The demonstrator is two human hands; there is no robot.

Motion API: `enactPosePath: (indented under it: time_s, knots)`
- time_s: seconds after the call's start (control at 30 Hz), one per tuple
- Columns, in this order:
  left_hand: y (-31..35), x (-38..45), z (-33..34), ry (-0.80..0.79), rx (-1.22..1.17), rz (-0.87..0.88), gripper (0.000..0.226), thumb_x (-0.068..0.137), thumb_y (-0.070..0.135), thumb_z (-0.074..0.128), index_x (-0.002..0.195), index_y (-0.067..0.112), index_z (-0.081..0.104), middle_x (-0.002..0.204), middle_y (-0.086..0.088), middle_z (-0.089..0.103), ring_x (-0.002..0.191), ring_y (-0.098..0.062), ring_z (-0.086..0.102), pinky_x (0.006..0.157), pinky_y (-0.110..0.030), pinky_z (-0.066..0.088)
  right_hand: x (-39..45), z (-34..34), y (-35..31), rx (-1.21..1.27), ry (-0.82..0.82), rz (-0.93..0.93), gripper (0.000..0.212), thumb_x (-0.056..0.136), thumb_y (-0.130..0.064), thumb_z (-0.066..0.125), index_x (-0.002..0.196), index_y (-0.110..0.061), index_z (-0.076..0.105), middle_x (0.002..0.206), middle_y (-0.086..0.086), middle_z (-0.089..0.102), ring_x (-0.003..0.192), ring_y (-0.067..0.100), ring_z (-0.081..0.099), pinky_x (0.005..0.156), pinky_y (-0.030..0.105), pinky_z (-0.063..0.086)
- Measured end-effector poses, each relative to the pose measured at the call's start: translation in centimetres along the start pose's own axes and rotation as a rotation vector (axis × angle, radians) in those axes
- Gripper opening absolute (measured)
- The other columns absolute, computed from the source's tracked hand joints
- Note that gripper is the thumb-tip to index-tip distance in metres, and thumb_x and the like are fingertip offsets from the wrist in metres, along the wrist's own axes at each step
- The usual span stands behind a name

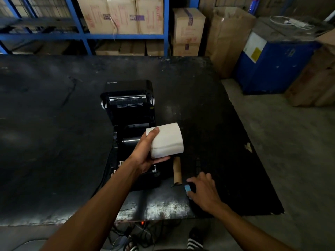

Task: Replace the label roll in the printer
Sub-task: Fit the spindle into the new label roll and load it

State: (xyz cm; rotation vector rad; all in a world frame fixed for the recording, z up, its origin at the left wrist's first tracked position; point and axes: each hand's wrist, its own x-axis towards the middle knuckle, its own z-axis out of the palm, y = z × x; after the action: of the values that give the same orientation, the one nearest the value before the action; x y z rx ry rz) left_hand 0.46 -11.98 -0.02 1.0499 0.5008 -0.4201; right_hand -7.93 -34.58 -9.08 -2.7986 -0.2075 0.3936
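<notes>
Table (54, 124) comes first, dark and scuffed, filling most of what I see, with blue shelving (85, 36) and cardboard boxes (119, 15) behind its far edge and a blue bin (272, 67) off to the right on the floor. Near the middle of the table sits the black printer (128, 109), its lid tipped up and back so the bay lies open toward me. My left hand (145, 154) reaches over the front of that open bay and grips the white roll (167, 140), thumb hooked over its upper left end and fingers curled under its lower edge; the roll is held above the printer's right side, not seated in the bay. Just right of the printer, lying flat on the table and pointing away from me, is a bare cardboard core (177, 170). My right hand (204, 192) is down on the table near the core's closer end, fingers bent over a small blue thing (188, 188); I cannot tell whether they actually grip it. Below the table edge, cables (130, 234) trail on the floor.
</notes>
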Motion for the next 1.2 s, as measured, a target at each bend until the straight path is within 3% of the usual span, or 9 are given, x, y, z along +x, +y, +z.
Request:
enactPosePath:
  time_s: [0.2,0.3,0.43,0.5,0.7,0.8,0.93,1.07,1.2]
  knots:
    - [-0.3,-0.6,-0.8,0.006,-0.044,-0.011,0.054,0.072,0.048,0.079,0.118,0.028,0.059,0.115,-0.011,0.069,0.086,-0.031,0.075,0.070,-0.054,0.058,2.1,-2.0,1.6,0.414,0.189,0.165,0.033,0.089,-0.022,0.064,0.120,-0.024,0.054,0.105,0.001,0.048,0.107,0.023,0.050,0.088,0.033,0.044]
    - [-0.6,-1.0,-1.0,-0.003,-0.048,-0.013,0.052,0.073,0.047,0.078,0.118,0.028,0.060,0.113,-0.011,0.069,0.083,-0.029,0.075,0.069,-0.053,0.058,3.5,-2.6,1.9,0.449,0.103,0.271,0.052,0.090,-0.020,0.063,0.137,-0.020,0.041,0.124,0.014,0.048,0.116,0.030,0.052,0.100,0.041,0.045]
    - [-0.7,-1.6,-1.1,0.003,-0.029,-0.014,0.056,0.069,0.046,0.081,0.117,0.028,0.061,0.115,-0.012,0.068,0.091,-0.032,0.073,0.070,-0.053,0.058,4.9,-2.4,1.4,0.417,-0.043,0.316,0.076,0.091,-0.014,0.062,0.152,-0.020,0.017,0.143,0.019,0.035,0.129,0.035,0.044,0.109,0.041,0.037]
    - [-0.6,-1.8,-1.2,-0.002,-0.014,-0.014,0.056,0.068,0.047,0.082,0.116,0.028,0.061,0.115,-0.012,0.068,0.096,-0.034,0.071,0.071,-0.053,0.058,5.5,-2.5,1.1,0.397,-0.056,0.320,0.073,0.088,-0.012,0.065,0.149,-0.019,0.025,0.142,0.019,0.036,0.128,0.035,0.045,0.109,0.042,0.039]
    - [-0.4,-2.0,-1.7,-0.007,-0.035,0.003,0.050,0.067,0.047,0.082,0.108,0.024,0.065,0.087,-0.007,0.079,0.081,-0.028,0.075,0.069,-0.052,0.058,5.7,-4.8,1.0,0.528,0.010,0.321,0.056,0.084,-0.004,0.065,0.129,-0.020,0.036,0.123,0.018,0.055,0.105,0.029,0.058,0.092,0.042,0.051]
    - [-0.6,-2.1,-2.1,-0.027,-0.094,-0.014,0.038,0.063,0.048,0.083,0.092,0.025,0.073,0.081,-0.007,0.078,0.079,-0.030,0.075,0.068,-0.053,0.058,6.1,-8.3,-0.3,0.942,0.229,0.339,0.067,0.086,-0.003,0.064,0.138,-0.030,0.032,0.122,0.010,0.057,0.105,0.024,0.059,0.086,0.041,0.053]
    - [-1.0,-2.2,-2.2,-0.053,-0.149,-0.025,0.048,0.044,0.049,0.089,0.085,0.024,0.078,0.085,-0.009,0.078,0.082,-0.033,0.075,0.069,-0.054,0.057,6.3,-13.5,-3.3,1.608,0.438,0.312,0.060,0.085,-0.006,0.067,0.133,-0.035,0.044,0.112,0.003,0.065,0.101,0.020,0.065,0.075,0.034,0.055]
    - [-1.3,-2.2,-2.0,-0.055,-0.184,-0.039,0.071,0.042,0.050,0.090,0.105,0.023,0.070,0.091,-0.010,0.078,0.089,-0.035,0.074,0.071,-0.055,0.056,5.8,-14.5,-5.6,1.717,0.465,0.247,0.052,0.086,-0.007,0.066,0.128,-0.031,0.048,0.108,0.002,0.064,0.097,0.018,0.066,0.070,0.029,0.057]
    - [-1.2,-2.3,-1.8,-0.067,-0.217,-0.032,0.080,0.039,0.050,0.091,0.111,0.023,0.068,0.097,-0.011,0.078,0.091,-0.036,0.073,0.071,-0.055,0.056,5.7,-13.9,-6.2,1.788,0.479,0.324,0.054,0.086,-0.006,0.067,0.131,-0.026,0.046,0.113,0.005,0.062,0.100,0.021,0.065,0.069,0.029,0.055]
